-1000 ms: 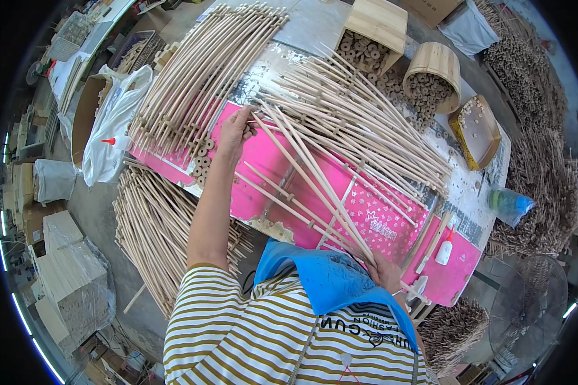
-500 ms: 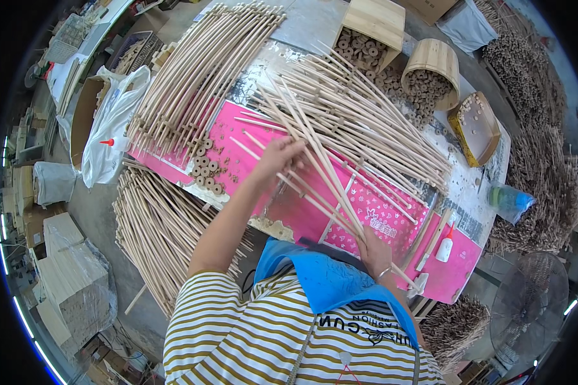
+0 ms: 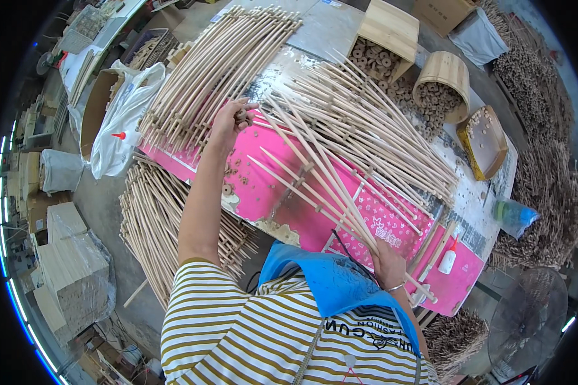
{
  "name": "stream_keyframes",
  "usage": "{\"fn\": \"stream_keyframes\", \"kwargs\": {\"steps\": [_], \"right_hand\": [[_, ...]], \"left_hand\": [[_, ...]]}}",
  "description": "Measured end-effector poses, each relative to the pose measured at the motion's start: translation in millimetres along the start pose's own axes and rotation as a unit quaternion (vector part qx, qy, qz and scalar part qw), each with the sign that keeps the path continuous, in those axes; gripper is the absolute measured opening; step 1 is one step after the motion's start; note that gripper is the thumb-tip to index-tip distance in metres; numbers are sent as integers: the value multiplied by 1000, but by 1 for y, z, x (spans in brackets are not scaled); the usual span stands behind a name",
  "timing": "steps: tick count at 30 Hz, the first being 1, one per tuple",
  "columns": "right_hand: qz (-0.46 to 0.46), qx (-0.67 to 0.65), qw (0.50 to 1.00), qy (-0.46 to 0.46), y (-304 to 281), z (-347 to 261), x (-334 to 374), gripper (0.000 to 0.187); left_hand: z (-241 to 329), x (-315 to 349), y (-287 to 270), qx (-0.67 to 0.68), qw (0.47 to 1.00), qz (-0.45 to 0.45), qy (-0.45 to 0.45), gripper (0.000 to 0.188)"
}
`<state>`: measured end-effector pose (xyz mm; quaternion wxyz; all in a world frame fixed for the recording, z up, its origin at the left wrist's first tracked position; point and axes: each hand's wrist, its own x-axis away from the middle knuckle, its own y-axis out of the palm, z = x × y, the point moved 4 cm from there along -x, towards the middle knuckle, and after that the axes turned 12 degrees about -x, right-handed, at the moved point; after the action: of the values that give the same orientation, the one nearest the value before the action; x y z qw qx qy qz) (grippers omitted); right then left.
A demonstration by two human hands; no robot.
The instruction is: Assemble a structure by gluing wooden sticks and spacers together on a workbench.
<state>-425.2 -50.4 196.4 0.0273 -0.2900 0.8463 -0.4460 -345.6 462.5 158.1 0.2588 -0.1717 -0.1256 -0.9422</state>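
Note:
My right hand [image 3: 388, 262] is closed around one end of several thin wooden rods [image 3: 337, 192], which fan out away from me over the pink tabletop. Small wooden rings [image 3: 308, 167] sit part-way along some of these rods. Beyond their far tips, to the left, my left hand [image 3: 227, 123] is closed on brown wooden rings [image 3: 243, 118], partly hidden by the fingers. That hand is beside a large bundle of rods [image 3: 212, 70] with rings near their ends. Loose rings [image 3: 228, 188] and crumbs lie under my left forearm.
Another rod pile [image 3: 372, 128] covers the table's middle. Behind it, a wooden box [image 3: 392, 29] and a wooden bucket [image 3: 446, 67] spill rings. At right are a yellow-edged tray [image 3: 481, 144], a white glue bottle [image 3: 447, 260] and a plastic bottle [image 3: 515, 217]. More rods [image 3: 167, 224] lie left.
My left hand has left the rods and moved left and away from me, and now grips rings. The right hand still holds the rods, whose far ends are more spread.

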Motion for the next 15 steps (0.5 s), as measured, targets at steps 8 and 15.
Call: {"fn": "stream_keyframes", "kwargs": {"steps": [8, 15], "right_hand": [[-10, 51, 998, -20, -14, -3, 2, 27], [-33, 50, 998, -10, -17, -1, -1, 30]], "left_hand": [[-2, -11, -28, -151, 987, -40, 27, 39], [-7, -17, -28, -37, 998, -37, -44, 43]]}}
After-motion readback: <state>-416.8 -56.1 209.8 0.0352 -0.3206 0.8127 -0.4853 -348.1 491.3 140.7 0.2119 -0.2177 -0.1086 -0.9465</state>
